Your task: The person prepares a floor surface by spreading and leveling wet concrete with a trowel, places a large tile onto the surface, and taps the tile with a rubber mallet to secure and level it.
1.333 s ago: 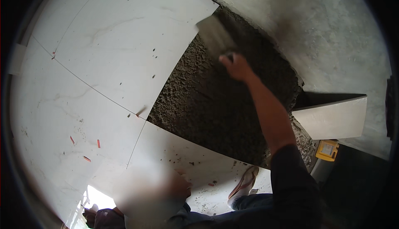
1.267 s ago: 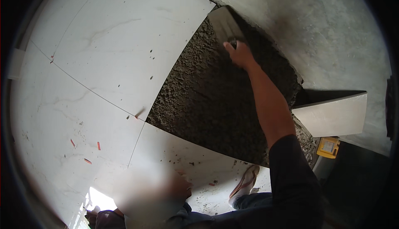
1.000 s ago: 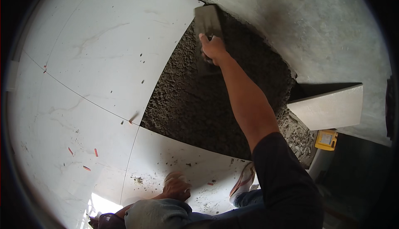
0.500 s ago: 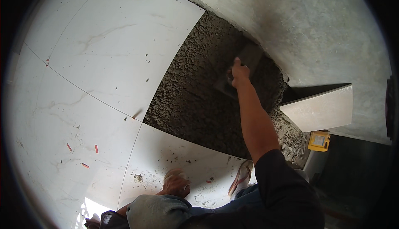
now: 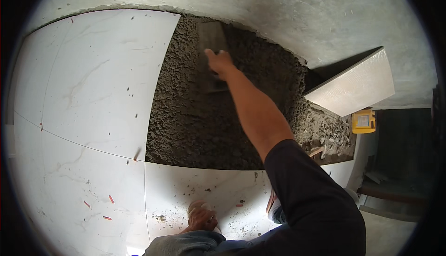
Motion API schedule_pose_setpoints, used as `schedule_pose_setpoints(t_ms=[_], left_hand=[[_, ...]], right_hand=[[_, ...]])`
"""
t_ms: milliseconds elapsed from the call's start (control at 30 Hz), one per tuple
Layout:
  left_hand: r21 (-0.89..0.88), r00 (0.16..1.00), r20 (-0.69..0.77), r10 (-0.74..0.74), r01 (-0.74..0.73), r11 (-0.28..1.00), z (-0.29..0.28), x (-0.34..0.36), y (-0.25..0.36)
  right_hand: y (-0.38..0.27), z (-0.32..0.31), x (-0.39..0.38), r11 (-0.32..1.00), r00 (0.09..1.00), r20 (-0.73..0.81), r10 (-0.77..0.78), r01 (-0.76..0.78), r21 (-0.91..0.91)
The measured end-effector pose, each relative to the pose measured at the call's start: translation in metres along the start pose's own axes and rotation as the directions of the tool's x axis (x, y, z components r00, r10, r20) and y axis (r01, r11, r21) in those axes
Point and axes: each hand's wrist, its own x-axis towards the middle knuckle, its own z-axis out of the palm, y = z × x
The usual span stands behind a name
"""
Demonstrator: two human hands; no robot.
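My right hand (image 5: 219, 64) is closed round the handle of a flat rectangular trowel (image 5: 213, 34), reaching out over the far part of a dark mortar bed (image 5: 186, 116). The trowel's blade lies against the mortar near the wall and is slightly blurred. Rough, grainy mortar shows to its left, while the surface to its right looks smoother. My left hand (image 5: 203, 219) hangs low beside my bent knee, over a foot, its fingers loosely bent and apart with nothing visible in them.
Large white marbled tiles (image 5: 93, 84) border the mortar on the left and near sides. Several red spacer pieces (image 5: 111, 199) and crumbs lie on them. A pale tile (image 5: 355, 86) leans against the concrete wall (image 5: 278, 10) at right, beside a yellow box-like device (image 5: 363, 122). Loose rubble (image 5: 332, 137) sits below it.
My right hand has swept the trowel leftward across the mortar, along the wall side. The view has shifted and turned a little. My left hand stays low by the knee.
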Motion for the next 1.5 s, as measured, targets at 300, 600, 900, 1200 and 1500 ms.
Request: schedule_pose_setpoints(t_ms=[300,600,900,1200,1500], left_hand=[[-0.055,0.999,0.011,-0.036,0.037,0.998,0.001,-0.007,-0.001],[-0.006,1.0,0.008,0.011,-0.011,1.0,0.002,-0.007,-0.004],[0.009,0.998,0.033,-0.056,0.056,0.998,0.005,-0.004,-0.007],[0.046,0.997,0.051,-0.05,0.048,0.998,-0.002,0.011,-0.007],[0.032,0.998,0.029,-0.054,0.053,0.998,-0.001,0.004,-0.005]], right_hand=[[0.078,-0.149,-0.047,0.979,0.94,-0.281,0.194,-0.202,0.0],[0.014,-0.091,0.007,0.536,0.911,0.094,-0.401,0.317,-0.782],[0.027,-0.105,0.019,0.47,0.892,0.284,-0.352,0.431,-0.771],[-0.014,-0.056,0.048,0.547,0.867,0.235,-0.44,0.466,-0.696],[0.04,-0.084,-0.047,0.243,0.652,0.612,-0.448,0.748,-0.618]])
